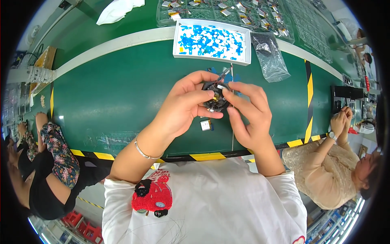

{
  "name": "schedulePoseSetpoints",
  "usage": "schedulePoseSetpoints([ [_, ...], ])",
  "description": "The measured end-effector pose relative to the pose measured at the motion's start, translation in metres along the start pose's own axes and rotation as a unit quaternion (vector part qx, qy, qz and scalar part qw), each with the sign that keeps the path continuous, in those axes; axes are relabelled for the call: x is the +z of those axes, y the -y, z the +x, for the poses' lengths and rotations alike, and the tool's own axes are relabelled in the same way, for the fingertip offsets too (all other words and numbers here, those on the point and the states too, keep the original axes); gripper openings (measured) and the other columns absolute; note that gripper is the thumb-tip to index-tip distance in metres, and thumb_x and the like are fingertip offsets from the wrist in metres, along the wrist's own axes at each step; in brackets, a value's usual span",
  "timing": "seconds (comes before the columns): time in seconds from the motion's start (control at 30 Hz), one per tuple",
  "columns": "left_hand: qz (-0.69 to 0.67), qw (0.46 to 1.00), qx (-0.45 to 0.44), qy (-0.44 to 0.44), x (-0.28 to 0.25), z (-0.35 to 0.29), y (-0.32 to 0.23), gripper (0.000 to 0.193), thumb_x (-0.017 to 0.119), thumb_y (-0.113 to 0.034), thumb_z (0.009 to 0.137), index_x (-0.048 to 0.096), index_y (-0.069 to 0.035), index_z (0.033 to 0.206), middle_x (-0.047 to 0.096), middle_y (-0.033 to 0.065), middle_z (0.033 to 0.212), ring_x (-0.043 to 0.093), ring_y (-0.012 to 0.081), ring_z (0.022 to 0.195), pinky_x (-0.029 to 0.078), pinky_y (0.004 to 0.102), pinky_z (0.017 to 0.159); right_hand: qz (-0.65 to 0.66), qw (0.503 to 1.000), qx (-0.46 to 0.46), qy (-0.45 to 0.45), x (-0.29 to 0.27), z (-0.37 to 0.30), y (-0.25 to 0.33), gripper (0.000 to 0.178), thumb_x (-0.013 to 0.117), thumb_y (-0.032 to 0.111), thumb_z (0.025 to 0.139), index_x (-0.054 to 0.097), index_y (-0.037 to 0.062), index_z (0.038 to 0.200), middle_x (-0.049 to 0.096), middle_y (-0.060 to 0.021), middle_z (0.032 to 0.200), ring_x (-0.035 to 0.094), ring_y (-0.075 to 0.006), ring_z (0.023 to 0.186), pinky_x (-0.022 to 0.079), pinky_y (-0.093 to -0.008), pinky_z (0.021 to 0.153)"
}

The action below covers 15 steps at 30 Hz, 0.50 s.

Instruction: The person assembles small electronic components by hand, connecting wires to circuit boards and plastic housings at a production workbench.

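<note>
A round black housing with small electronic parts inside is held over the green table. My left hand is closed round its left side, the thumb pressing on the inside and fingers beneath. At its right side my right hand is bent, with fingertips against the rim and inner parts; what they pinch is too small to make out. Short wires and a small connector stick up from the far edge. On the table just below the housing lies a small silver battery pouch. Small blue pieces lie beyond my fingers.
Ahead stands a white box of blue and white bits. Beside it is a clear plastic bag; farther off, green trays hold battery pouches. A white cloth lies far left. Other people sit on both sides; striped tape lines the near edge.
</note>
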<state>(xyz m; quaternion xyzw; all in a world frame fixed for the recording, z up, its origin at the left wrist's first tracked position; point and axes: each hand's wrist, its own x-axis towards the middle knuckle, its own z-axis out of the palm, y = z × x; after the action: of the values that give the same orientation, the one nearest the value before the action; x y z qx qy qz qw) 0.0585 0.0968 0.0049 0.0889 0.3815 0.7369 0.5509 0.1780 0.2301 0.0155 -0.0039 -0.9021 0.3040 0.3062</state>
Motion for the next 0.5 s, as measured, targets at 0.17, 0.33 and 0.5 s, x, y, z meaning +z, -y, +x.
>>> schedulePoseSetpoints([
  [0.17, -0.007, 1.0, -0.002, 0.002, 0.002, 0.002, -0.001, 0.026, 0.051, -0.005, 0.085, 0.052, 0.001, 0.11, 0.06, 0.0104, 0.102, 0.063, 0.0199, 0.09, 0.059, 0.033, 0.066, 0.094, 0.994, 0.043, -0.043, -0.005, -0.01, -0.003, 0.012, 0.056, -0.001, 0.075, 0.064, -0.0029, 0.084, 0.063, -0.0158, 0.091, 0.059, -0.0262, 0.082, 0.045, -0.0371, 0.079],
  [0.33, 0.083, 0.996, 0.005, -0.023, 0.004, 0.002, 0.002, 0.023, 0.059, -0.008, 0.084, 0.055, -0.002, 0.105, 0.064, 0.0088, 0.094, 0.066, 0.0175, 0.079, 0.057, 0.0262, 0.055, 0.104, 0.992, 0.054, -0.041, -0.007, -0.012, -0.003, 0.012, 0.054, -0.002, 0.075, 0.063, -0.0033, 0.084, 0.062, -0.0144, 0.082, 0.058, -0.0264, 0.077, 0.045, -0.0371, 0.079],
  [0.5, 0.109, 0.994, -0.006, -0.012, 0.003, 0.0, 0.007, 0.02, 0.061, -0.005, 0.082, 0.056, 0.001, 0.1, 0.064, 0.012, 0.09, 0.066, 0.0189, 0.074, 0.052, 0.0232, 0.047, 0.142, 0.982, 0.109, -0.068, -0.004, -0.01, 0.005, 0.014, 0.055, -0.003, 0.076, 0.062, -0.0035, 0.088, 0.06, -0.0138, 0.094, 0.057, -0.0221, 0.084, 0.044, -0.0333, 0.079],
])
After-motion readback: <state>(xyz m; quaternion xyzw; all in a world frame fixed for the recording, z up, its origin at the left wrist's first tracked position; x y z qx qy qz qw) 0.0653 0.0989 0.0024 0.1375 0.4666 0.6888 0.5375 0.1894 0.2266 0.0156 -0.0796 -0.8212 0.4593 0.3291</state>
